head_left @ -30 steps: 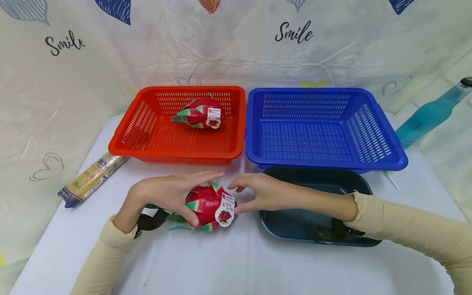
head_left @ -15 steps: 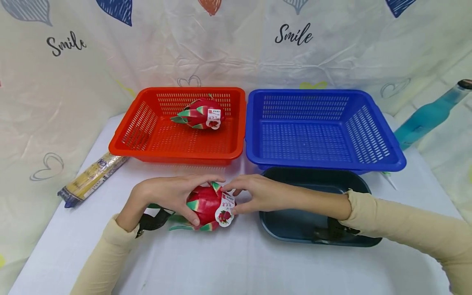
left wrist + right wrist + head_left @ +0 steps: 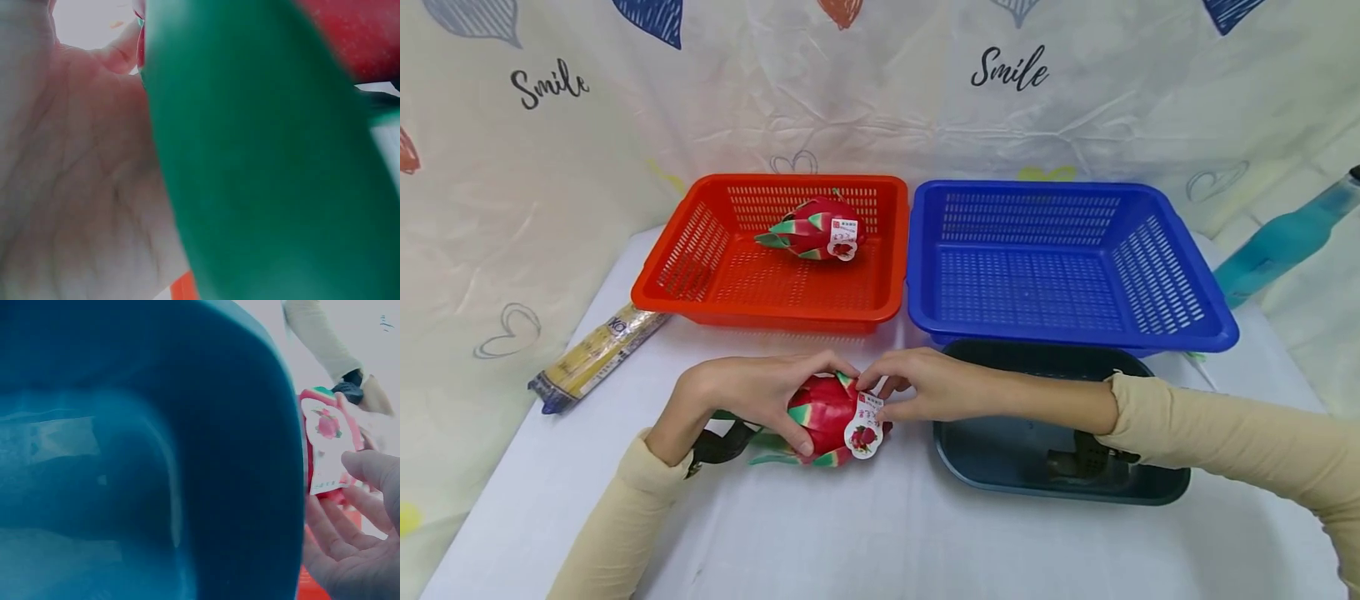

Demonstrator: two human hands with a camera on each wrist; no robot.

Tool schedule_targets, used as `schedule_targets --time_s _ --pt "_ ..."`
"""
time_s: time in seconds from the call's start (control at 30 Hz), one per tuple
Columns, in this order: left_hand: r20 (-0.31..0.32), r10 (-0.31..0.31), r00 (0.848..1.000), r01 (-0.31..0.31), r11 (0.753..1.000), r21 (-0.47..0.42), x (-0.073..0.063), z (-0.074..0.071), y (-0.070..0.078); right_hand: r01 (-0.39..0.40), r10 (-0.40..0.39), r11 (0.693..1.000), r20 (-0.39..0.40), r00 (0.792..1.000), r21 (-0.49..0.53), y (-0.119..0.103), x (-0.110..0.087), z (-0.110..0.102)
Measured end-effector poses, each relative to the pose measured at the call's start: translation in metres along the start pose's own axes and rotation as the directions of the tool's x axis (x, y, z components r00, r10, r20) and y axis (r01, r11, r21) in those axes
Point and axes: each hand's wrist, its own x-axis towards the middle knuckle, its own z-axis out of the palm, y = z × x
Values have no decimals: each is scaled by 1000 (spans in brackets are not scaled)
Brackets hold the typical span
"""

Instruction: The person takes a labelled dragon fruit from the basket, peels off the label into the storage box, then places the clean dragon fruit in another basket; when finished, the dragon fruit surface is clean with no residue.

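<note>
A red dragon fruit point(image 3: 825, 414) with green-tipped scales and a white sticker point(image 3: 864, 427) lies on the white cloth. Over its left side my left hand point(image 3: 752, 396) grips it, thumb in front and fingers behind. My right hand point(image 3: 928, 385) holds the right end with curled fingers, its thumb on the sticker. In the right wrist view the thumb meets the edge of the sticker point(image 3: 326, 440). A blurred green scale point(image 3: 262, 162) fills much of the left wrist view beside the palm point(image 3: 81, 169). The fingertips behind the fruit are partly hidden.
Behind stand a red basket point(image 3: 767, 315) holding another dragon fruit point(image 3: 812, 229) and a blue basket point(image 3: 1075, 333). A dark tray point(image 3: 1000, 467) lies under my right forearm. A noodle-like packet point(image 3: 597, 354) is left; a blue bottle point(image 3: 1281, 246) leans at right.
My right hand has come slightly left, its fingers closing in from beside the dragon fruit onto its end. My left hand keeps its grip, and the head view has shifted a little.
</note>
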Motion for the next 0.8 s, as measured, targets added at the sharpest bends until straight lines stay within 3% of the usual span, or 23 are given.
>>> schedule_targets --time_s 0.43,0.8 --pt "2 -9 1000 9 1000 -24 -2 1 1 9 -6 996 -40 999 86 7 3 3" --pt "-16 -36 999 37 999 16 -2 2 3 -2 11 993 -74 997 118 9 7 6"
